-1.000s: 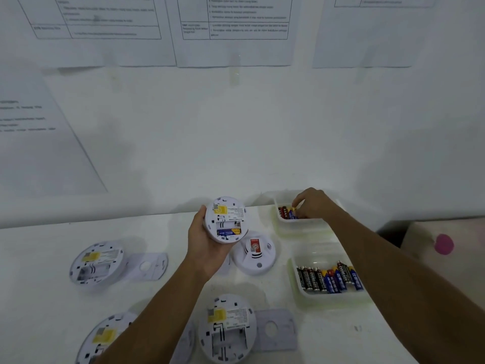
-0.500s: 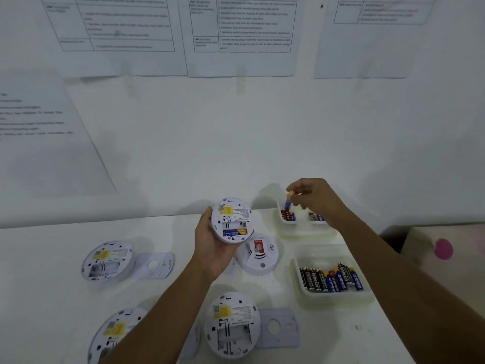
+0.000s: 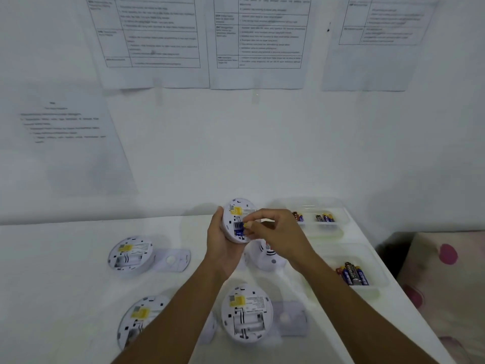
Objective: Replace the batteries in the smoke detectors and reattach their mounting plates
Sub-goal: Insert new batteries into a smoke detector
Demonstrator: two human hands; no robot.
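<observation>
My left hand [image 3: 223, 248] grips a white round smoke detector [image 3: 237, 214] from its left side, back facing me, above the table. My right hand [image 3: 275, 232] pinches a blue and yellow battery [image 3: 245, 225] at the detector's battery compartment. A second blue battery sits lower in that compartment. Three more detectors lie back up with empty compartments: one at the left [image 3: 130, 256], one at the front left [image 3: 141, 319], one at the front centre [image 3: 246, 313]. Another detector [image 3: 265, 258] lies face up under my hands.
Grey mounting plates lie beside the left detector [image 3: 173, 260] and the front centre detector [image 3: 288, 317]. A clear tray [image 3: 338, 229] at the back right holds a few batteries; a nearer tray [image 3: 372, 290] holds several. The table's right edge [image 3: 409, 306] borders a dotted fabric.
My right hand lifted a battery out of the back tray and carried it left to the detector in my left hand. The view has tilted upward.
</observation>
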